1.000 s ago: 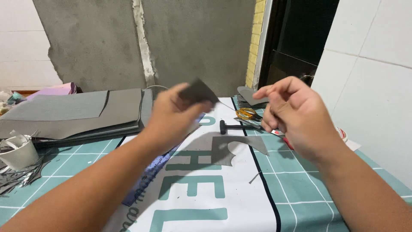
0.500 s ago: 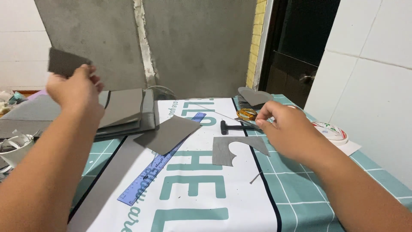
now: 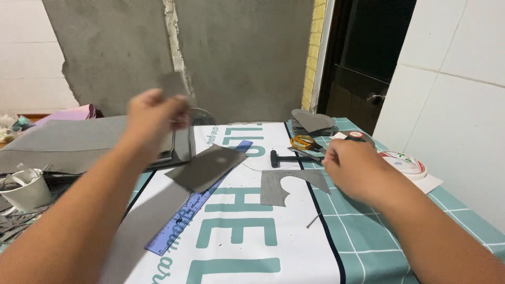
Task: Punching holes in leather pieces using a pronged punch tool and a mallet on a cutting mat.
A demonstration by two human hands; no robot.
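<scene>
At the far left a white cup (image 3: 23, 193) sits by the grey sheet stack (image 3: 68, 142) on the worktop (image 3: 368, 247). The left hand (image 3: 152, 118), blurred, is raised above the stack, its grip pinched on what seems a small grey piece (image 3: 173, 84). Below lie a dark grey sheet (image 3: 208, 167) over a blue ruler (image 3: 197, 202) and a cut grey piece (image 3: 286, 185). The right hand (image 3: 355, 171) hovers just right of it, near the orange-handled scissors (image 3: 304, 142); I cannot tell how its grip stands.
</scene>
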